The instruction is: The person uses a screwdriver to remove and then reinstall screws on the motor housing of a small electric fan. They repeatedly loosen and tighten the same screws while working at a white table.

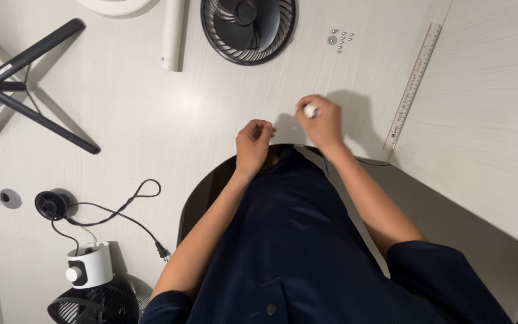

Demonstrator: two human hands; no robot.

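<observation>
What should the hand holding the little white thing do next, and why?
Probably carry the small white part in the right hand up toward the black fan grille, near the loose screws. The fan lies in pieces; the left hand is closed, apparently empty.

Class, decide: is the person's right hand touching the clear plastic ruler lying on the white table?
Apart. The head view shows the right hand holding a small white object, with bare table between it and the clear plastic ruler.

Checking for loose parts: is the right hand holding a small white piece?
Yes, the right hand pinches a small white round piece between its fingertips above the white table.
</observation>
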